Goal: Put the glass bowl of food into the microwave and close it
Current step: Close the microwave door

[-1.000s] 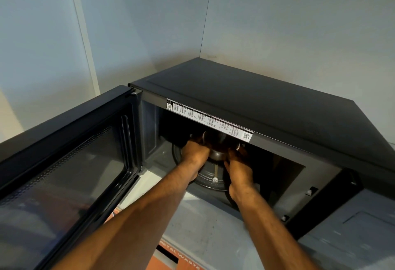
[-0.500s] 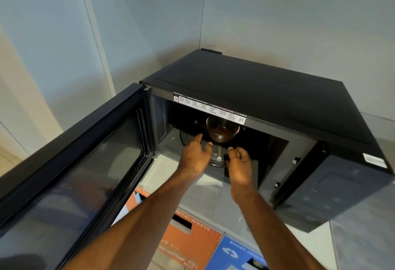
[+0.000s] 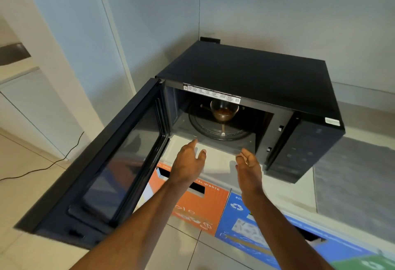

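Note:
A small glass bowl (image 3: 224,110) with brown food in it stands on the round turntable (image 3: 215,129) inside the black microwave (image 3: 252,70). The microwave door (image 3: 111,162) is swung wide open to the left. My left hand (image 3: 188,162) hovers outside the cavity's front edge, fingers spread, holding nothing. My right hand (image 3: 249,163) is beside it in front of the opening, fingers loosely curled and empty. Neither hand touches the bowl.
The microwave sits on a pale counter (image 3: 215,160) in a wall corner, its control panel (image 3: 301,154) at the right. Below the counter stand an orange bin (image 3: 196,207) and a blue recycling bin (image 3: 252,227). A black cable (image 3: 42,167) trails on the floor at left.
Both hands let go of the bowl on the turntable and drew back out of the microwave toward me. The camera has pulled back too.

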Demonstrator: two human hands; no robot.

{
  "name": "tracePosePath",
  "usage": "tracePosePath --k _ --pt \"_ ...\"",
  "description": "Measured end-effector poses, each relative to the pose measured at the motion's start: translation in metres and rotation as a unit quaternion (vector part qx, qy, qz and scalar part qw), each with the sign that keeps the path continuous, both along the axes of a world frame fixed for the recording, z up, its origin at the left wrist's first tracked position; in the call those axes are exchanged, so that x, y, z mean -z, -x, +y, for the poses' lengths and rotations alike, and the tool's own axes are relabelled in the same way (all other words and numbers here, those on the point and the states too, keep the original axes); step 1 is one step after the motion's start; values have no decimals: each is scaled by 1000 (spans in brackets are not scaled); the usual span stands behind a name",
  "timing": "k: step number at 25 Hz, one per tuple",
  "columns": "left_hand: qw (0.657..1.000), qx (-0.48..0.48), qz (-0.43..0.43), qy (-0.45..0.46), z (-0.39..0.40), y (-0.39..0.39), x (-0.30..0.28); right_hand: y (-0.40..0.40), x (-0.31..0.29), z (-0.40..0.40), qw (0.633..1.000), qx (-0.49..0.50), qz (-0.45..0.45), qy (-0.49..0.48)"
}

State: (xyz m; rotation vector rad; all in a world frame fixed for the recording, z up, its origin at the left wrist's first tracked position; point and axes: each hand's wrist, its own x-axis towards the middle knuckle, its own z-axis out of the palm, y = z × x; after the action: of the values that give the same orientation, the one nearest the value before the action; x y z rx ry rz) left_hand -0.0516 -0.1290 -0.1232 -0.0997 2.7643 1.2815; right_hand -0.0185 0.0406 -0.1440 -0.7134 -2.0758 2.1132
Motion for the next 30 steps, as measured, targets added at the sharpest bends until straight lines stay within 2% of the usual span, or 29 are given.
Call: tracePosePath --k 4,8,11,13,15,18,20,23,26,30 --pt "996 -1 52 71 -12 -29 -36 -32 -29 16 994 -18 53 -94" --pt "987 37 89 125 -17 -52 -88 -52 -76 38 977 -6 111 -180" --pt "961 47 166 214 -26 -62 -122 -57 -115 58 944 27 163 -286" --pt "940 47 190 278 -37 -64 -141 -56 -135 72 905 55 180 -381" --pt "921 40 189 338 -52 -66 -158 -56 -152 85 872 59 167 -456" --pt "906 0 154 394 -77 -76 -179 -63 -163 103 862 39 96 -495" --pt "917 -49 79 388 -94 -79 -177 -57 -156 105 861 7 61 -504" --pt "941 -83 -23 328 -109 -94 -170 -55 -147 104 848 -8 50 -528" --pt "944 -83 -12 319 -109 -107 -167 -58 -137 110 828 10 39 -559" --pt "954 -54 36 292 -95 -120 -164 -63 -125 115 840 30 30 -540"
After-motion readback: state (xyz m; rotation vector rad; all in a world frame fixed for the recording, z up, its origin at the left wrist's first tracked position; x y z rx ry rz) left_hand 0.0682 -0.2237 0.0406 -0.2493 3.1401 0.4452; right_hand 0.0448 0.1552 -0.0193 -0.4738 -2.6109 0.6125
